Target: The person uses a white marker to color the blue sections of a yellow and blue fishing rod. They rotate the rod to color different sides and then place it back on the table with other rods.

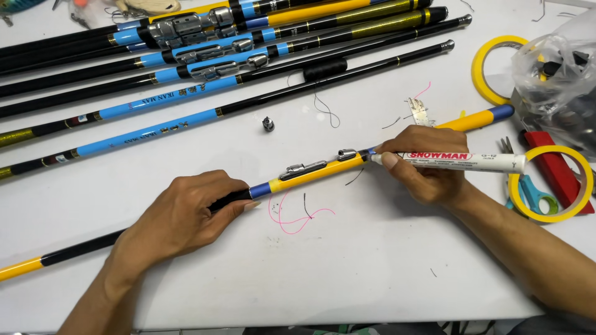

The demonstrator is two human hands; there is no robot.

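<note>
I see the left hand (186, 214) w/ its grip closed round the black section of a yellow-and-blue fishing rod (320, 170), fingertips reaching the blue band, palm down on the white counter (347, 273). The rod lies diagonally across the counter, lower left to upper right, its metal reel seat (302, 169) facing up between the two hands. The right hand (422, 167) has its grip closed on a white marker pen (459, 161), held approx. level, tip touching the rod just right of the reel seat, at the blue band. Fingers of that hand also rest on the rod.

Just below the rod, between the hands, a loop of pink thread (292, 220) and a short black thread (306, 208) lie on the counter. A small metal cap (268, 124) sits apart, above the rod. At the top, a bundle of black-and-blue rods (186, 68) lies side by side, roughly parallel to the held one, well apart from it. On the right: two rolls of yellow tape (552, 183), one near the right wrist, other further up by a clear plastic bag (555, 74) of parts; a red block (552, 167) and blue-handled scissors (534, 195) lie partly under the nearer roll. Can't tell what's in the bag.
</note>
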